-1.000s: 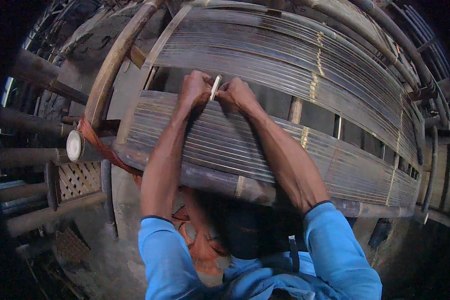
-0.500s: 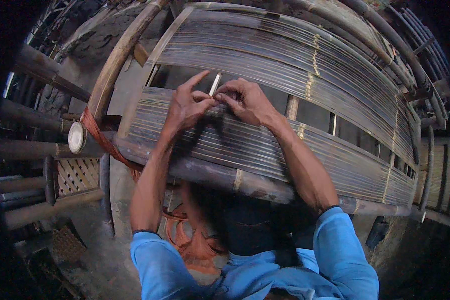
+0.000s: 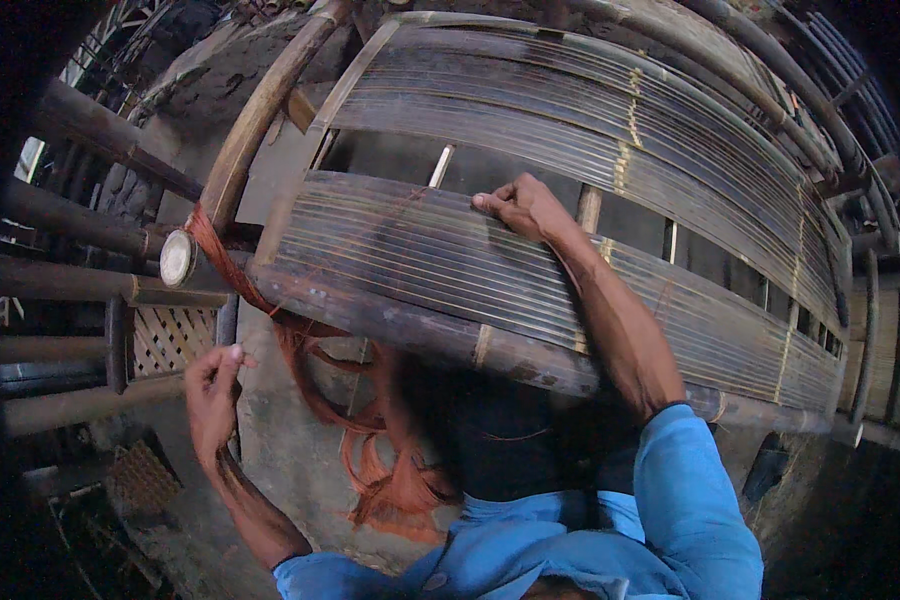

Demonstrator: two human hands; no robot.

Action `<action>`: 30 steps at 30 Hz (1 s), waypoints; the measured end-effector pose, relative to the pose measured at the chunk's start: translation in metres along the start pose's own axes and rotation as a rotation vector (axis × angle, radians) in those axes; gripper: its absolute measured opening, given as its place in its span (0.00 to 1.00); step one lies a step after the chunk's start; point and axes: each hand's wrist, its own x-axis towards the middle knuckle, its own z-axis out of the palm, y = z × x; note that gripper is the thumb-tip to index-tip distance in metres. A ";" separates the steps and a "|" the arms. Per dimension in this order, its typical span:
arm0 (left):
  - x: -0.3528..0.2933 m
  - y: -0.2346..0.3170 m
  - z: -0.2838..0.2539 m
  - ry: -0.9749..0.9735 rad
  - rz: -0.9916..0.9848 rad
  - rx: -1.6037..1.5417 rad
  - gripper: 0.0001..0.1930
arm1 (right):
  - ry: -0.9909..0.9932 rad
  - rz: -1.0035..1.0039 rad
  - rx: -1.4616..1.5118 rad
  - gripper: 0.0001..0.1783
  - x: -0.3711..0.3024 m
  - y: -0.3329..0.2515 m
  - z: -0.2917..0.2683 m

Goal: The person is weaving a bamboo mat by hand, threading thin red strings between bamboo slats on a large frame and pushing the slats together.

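A large slatted bamboo panel lies over a round bamboo pole, its thin strips running lengthwise. My right hand is closed, thumb against curled fingers, at the upper edge of the panel's near section, beside a long gap. Whatever those fingers hold is hidden or too small to name. Away to the left, off the panel, my left hand has thumb and fingers pinched together; anything between them is too fine to make out. A bundle of reddish-orange strands hangs from the pole's left end, and faint thin strands cross the panel.
Loose orange strands pile on the floor below the panel. An upright bamboo post stands at the left, by a pole with a pale cut end. A lattice screen and more poles lie farther left. Yellowish ties bind the strips.
My left hand has left the gap's edge and swung down to the left, off the panel. My right hand has shifted right along that edge and curled more tightly.
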 end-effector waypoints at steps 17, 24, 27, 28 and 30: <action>0.047 -0.078 -0.006 0.222 0.079 -0.121 0.20 | 0.386 -0.380 -0.086 0.20 -0.068 0.037 -0.034; 0.110 0.075 0.112 0.586 1.024 0.346 0.22 | 0.459 -0.413 -0.307 0.16 -0.087 0.035 -0.022; 0.184 0.083 0.169 0.391 1.056 0.286 0.22 | 0.406 -0.431 -0.374 0.17 -0.086 0.035 -0.023; 0.206 0.072 0.177 0.273 0.995 0.430 0.22 | 0.387 -0.432 -0.353 0.18 -0.087 0.031 -0.020; 0.217 0.068 0.188 0.130 0.931 0.561 0.22 | 0.383 -0.431 -0.385 0.18 -0.084 0.031 -0.021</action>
